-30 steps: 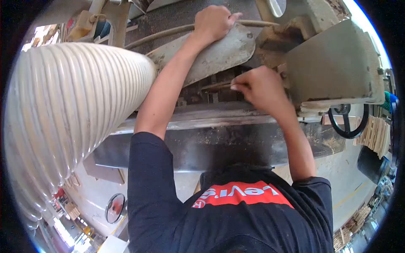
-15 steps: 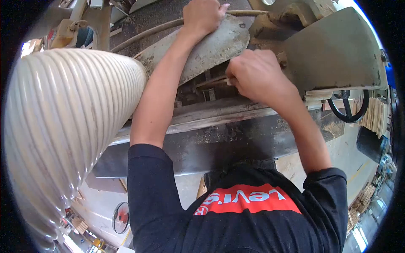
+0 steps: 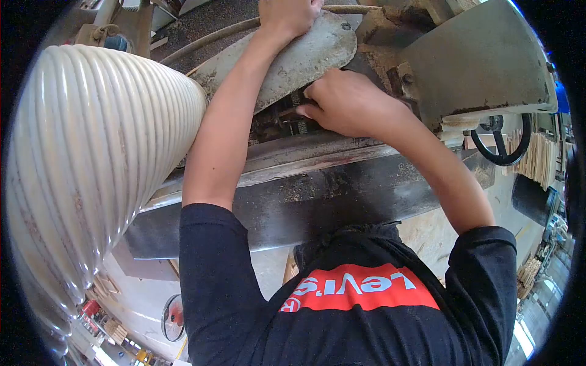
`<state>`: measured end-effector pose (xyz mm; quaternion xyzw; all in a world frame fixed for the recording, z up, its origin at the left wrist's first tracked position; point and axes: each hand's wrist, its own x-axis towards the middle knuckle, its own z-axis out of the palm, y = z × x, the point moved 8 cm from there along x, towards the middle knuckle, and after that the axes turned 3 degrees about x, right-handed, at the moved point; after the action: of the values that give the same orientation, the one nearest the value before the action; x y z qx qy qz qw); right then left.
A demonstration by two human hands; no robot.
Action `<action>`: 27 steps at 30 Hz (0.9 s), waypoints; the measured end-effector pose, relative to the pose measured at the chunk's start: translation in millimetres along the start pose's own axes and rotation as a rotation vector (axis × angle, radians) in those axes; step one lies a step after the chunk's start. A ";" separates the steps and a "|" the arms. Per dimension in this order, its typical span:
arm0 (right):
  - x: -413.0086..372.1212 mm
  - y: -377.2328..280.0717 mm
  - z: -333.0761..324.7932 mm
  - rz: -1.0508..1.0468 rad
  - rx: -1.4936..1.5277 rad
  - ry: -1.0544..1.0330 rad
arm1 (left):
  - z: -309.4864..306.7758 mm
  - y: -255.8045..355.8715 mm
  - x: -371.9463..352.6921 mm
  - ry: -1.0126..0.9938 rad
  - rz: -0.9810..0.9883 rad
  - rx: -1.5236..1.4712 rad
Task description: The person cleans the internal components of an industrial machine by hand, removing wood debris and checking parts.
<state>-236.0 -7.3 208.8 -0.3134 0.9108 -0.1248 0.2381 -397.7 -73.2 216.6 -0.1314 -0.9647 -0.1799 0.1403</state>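
Observation:
My left hand [image 3: 289, 15] is closed at the upper edge of a dusty grey metal guard plate [image 3: 308, 55], its fingertips partly out of view. The plate stands tilted over a dark opening [image 3: 281, 122] in a machine. My right hand [image 3: 345, 102] reaches into this opening, below the plate's rounded end. Its thumb and forefinger are apart, pointing left at the metal parts inside, and nothing shows between them. The other fingers are hidden.
A large ribbed white hose [image 3: 110, 152] fills the left side. A grey housing [image 3: 479, 64] stands at the right, above a black handwheel [image 3: 503, 141]. The machine's dark front table [image 3: 305, 210] lies against my body. Stacked boards [image 3: 540, 160] are behind at right.
My right hand has moved left and deeper into the opening, and its thumb and forefinger have spread. The thin wood-coloured strip near its fingertips no longer shows. My left hand stays at the plate.

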 end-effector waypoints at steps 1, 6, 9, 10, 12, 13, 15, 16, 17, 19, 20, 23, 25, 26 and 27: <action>-1.1 2.4 1.2 0.011 0.003 0.039 | -1.0 0.4 -0.8 0.020 0.007 -0.006; -8.1 9.1 6.1 0.048 -0.052 0.101 | -1.5 -1.0 -0.9 0.029 -0.001 0.002; -6.4 7.0 2.4 0.054 -0.104 0.003 | -0.3 -1.2 -1.7 0.022 -0.003 0.004; -5.0 6.8 1.2 0.058 -0.124 -0.050 | -0.8 -1.4 -0.8 0.026 -0.001 0.004; -2.5 8.6 1.4 0.013 -0.166 -0.033 | 0.6 -1.1 -1.4 0.035 0.008 0.007; -1.8 8.3 0.8 -0.013 -0.192 -0.025 | 0.4 -1.4 -0.9 0.046 0.015 0.013; -3.3 1.9 -3.5 -0.038 -0.193 0.040 | 1.1 0.9 0.1 0.037 0.016 0.014; -3.4 -0.5 -6.7 -0.052 -0.195 0.075 | 1.1 1.3 1.0 0.020 0.008 0.012; -3.6 -0.7 -8.9 -0.054 -0.192 0.094 | 0.9 0.4 1.1 0.001 -0.001 0.012; -4.6 -0.6 -12.3 -0.056 -0.179 0.134 | 0.9 0.6 1.7 0.000 -0.009 0.019; -4.6 -0.7 -12.3 -0.057 -0.173 0.148 | 1.3 1.2 0.8 -0.002 -0.013 0.023; -5.9 3.3 -14.3 -0.026 -0.165 0.147 | 2.2 1.9 0.6 0.080 0.041 0.037; -4.9 4.2 -13.7 0.020 -0.160 0.073 | 3.1 2.6 0.7 0.090 0.039 0.048; -4.4 5.4 -13.9 0.023 -0.165 0.064 | 2.8 1.5 1.0 0.095 0.035 0.057; -3.7 5.6 -12.8 0.027 -0.166 0.053 | 3.2 1.8 0.2 0.060 0.022 0.053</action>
<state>-242.9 0.4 218.9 -0.3166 0.9280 -0.0540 0.1888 -398.0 -70.2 214.4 -0.1328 -0.9630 -0.1564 0.1746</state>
